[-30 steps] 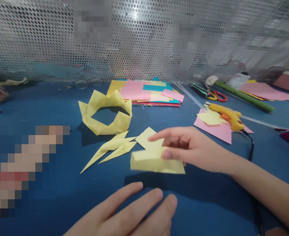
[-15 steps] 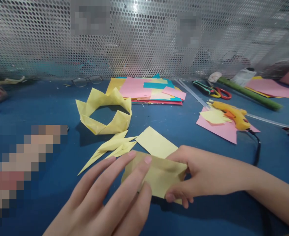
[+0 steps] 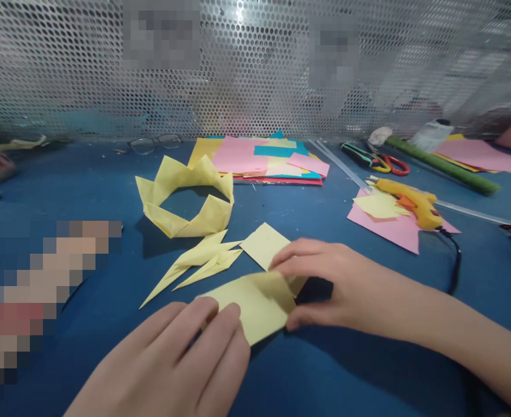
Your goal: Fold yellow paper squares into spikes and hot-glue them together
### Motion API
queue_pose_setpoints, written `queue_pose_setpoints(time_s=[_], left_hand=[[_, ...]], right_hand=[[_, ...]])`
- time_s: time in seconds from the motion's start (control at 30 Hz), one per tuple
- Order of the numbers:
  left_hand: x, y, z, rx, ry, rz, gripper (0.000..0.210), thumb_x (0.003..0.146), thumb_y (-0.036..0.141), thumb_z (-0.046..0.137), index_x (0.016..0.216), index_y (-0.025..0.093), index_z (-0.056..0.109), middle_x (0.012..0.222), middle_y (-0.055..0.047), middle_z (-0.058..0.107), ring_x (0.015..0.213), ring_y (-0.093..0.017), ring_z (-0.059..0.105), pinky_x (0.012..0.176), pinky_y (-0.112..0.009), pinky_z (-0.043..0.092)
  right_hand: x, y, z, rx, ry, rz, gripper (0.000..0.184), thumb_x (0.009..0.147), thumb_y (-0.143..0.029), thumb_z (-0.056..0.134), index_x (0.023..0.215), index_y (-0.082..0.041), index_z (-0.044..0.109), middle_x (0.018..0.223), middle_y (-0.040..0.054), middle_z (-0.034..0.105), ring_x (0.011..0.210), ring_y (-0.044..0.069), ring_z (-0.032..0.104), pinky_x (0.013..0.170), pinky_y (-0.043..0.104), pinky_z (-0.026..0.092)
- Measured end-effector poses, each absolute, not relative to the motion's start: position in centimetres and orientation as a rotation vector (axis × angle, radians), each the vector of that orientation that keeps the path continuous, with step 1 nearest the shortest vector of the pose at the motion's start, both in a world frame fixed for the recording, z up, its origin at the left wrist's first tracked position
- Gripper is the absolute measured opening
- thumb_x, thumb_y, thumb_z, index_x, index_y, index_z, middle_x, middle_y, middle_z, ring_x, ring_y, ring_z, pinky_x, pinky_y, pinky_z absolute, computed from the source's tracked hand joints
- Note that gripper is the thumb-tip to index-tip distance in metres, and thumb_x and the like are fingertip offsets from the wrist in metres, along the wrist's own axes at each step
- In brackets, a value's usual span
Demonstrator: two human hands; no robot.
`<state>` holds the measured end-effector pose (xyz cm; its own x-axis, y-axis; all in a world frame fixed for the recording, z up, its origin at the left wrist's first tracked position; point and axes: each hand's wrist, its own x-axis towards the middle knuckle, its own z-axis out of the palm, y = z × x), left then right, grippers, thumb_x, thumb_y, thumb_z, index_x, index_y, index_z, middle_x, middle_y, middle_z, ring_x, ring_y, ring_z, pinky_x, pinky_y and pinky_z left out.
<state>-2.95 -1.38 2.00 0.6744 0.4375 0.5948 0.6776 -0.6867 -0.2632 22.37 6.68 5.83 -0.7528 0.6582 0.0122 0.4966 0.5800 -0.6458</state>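
A small sheet of pale yellow paper is held just above the table between both hands, its right side bent. My left hand grips its left end, with the fingers on top. My right hand is closed about the right end, thumb at the near corner and fingers over the far edge. Beyond it lies another yellow paper piece, partly hidden by my right fingers. Folded pointed yellow paper pieces rest to its left. Behind those stands a ring of folded yellow paper points, like a crown.
A yellow glue gun lies on pink paper at the right, its cord trailing forward. Coloured paper sheets are stacked at the back. Scissors, a green stem and glasses lie near the perforated metal panel.
My left hand has drawn back slightly, its fingers curling onto the paper's left end. My right hand has shifted left and away from me, and the sheet has turned and bent.
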Motion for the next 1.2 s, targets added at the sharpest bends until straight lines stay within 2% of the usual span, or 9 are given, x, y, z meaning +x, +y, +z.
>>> queue_pose_setpoints(time_s=[0.07,0.17,0.27,0.4,0.6,0.73,0.87,1.07,1.2], left_hand=[[-2.5,-1.3,2.0,-2.386,-0.888,-0.709,0.029,0.099,0.013,0.031,0.097,0.020,0.060,0.096,0.002,0.068,0.093,-0.015,0.055,0.088,-0.028,0.039],[-2.0,-1.2,2.1,-2.393,-0.908,-0.731,0.033,0.100,0.012,0.026,0.094,0.021,0.058,0.094,0.003,0.067,0.090,-0.013,0.055,0.087,-0.024,0.040],[-2.0,-1.3,2.2,-2.420,-0.899,-0.730,0.032,0.101,0.012,0.027,0.095,0.021,0.056,0.097,0.003,0.067,0.092,-0.011,0.055,0.092,-0.020,0.039],[-1.9,-1.3,2.1,-2.440,-0.883,-0.797,0.029,0.102,0.015,0.028,0.094,0.022,0.056,0.097,0.004,0.068,0.096,-0.009,0.056,0.103,-0.015,0.034],[-1.5,-1.8,1.7,-2.417,-0.820,-0.904,0.031,0.101,0.017,0.032,0.088,0.022,0.059,0.096,0.005,0.070,0.096,-0.008,0.060,0.108,-0.018,0.035],[-1.3,-2.0,1.5,-2.416,-0.802,-0.919,0.035,0.100,0.013,0.032,0.084,0.023,0.062,0.094,0.008,0.070,0.094,-0.008,0.061,0.109,-0.019,0.034],[-1.1,-2.0,1.6,-2.440,-0.766,-0.900,0.036,0.096,0.008,0.033,0.082,0.024,0.062,0.094,0.008,0.070,0.092,-0.008,0.061,0.110,-0.020,0.033],[-1.0,-2.0,1.7,-2.426,-0.734,-0.920,0.038,0.097,0.008,0.032,0.081,0.025,0.062,0.090,0.009,0.070,0.090,-0.008,0.062,0.110,-0.020,0.034],[-1.0,-2.0,1.6,-2.414,-0.739,-0.942,0.039,0.099,0.011,0.030,0.082,0.025,0.062,0.090,0.010,0.071,0.088,-0.007,0.062,0.110,-0.019,0.033]], right_hand=[[22.5,7.2,5.3,-0.967,-2.631,0.675,0.050,0.083,-0.045,0.073,0.125,-0.020,0.066,0.138,0.0099,0.059,0.129,0.026,0.052,0.110,0.037,0.040],[22.7,7.9,4.9,-1.132,-2.683,0.685,0.073,0.088,-0.058,0.061,0.149,-0.023,0.043,0.158,0.0080,0.034,0.146,0.028,0.030,0.120,0.047,0.026],[22.7,8.2,5.0,-1.251,-2.647,0.768,0.089,0.085,-0.066,0.059,0.156,-0.026,0.024,0.163,0.0047,0.016,0.150,0.031,0.012,0.122,0.054,0.014],[22.5,8.1,5.0,-1.329,-2.535,0.870,0.095,0.082,-0.061,0.066,0.157,-0.030,0.017,0.163,0.0009,0.014,0.150,0.032,0.003,0.121,0.057,0.012],[22.4,8.0,5.1,-1.234,-2.493,0.955,0.087,0.085,-0.052,0.068,0.156,-0.033,0.021,0.160,-0.0016,0.026,0.150,0.030,0.011,0.122,0.056,0.014],[22.2,7.5,5.5,-1.161,-2.460,1.040,0.079,0.087,-0.034,0.069,0.154,-0.037,0.027,0.153,-0.0010,0.043,0.142,0.026,0.038,0.116,0.047,0.034],[22.1,6.9,5.4,-1.158,-2.315,1.191,0.087,0.087,-0.021,0.067,0.154,-0.045,0.017,0.150,-0.0015,0.048,0.132,0.025,0.052,0.106,0.041,0.047],[22.0,7.0,5.0,-1.164,-2.245,1.150,0.092,0.085,-0.018,0.067,0.156,-0.040,0.013,0.153,0.0019,0.044,0.142,0.023,0.038,0.113,0.044,0.038],[21.8,7.3,4.7,-1.132,-2.238,1.097,0.081,0.088,-0.013,0.059,0.156,-0.035,0.020,0.149,0.0015,0.049,0.138,0.021,0.045,0.098,0.034,0.054]])
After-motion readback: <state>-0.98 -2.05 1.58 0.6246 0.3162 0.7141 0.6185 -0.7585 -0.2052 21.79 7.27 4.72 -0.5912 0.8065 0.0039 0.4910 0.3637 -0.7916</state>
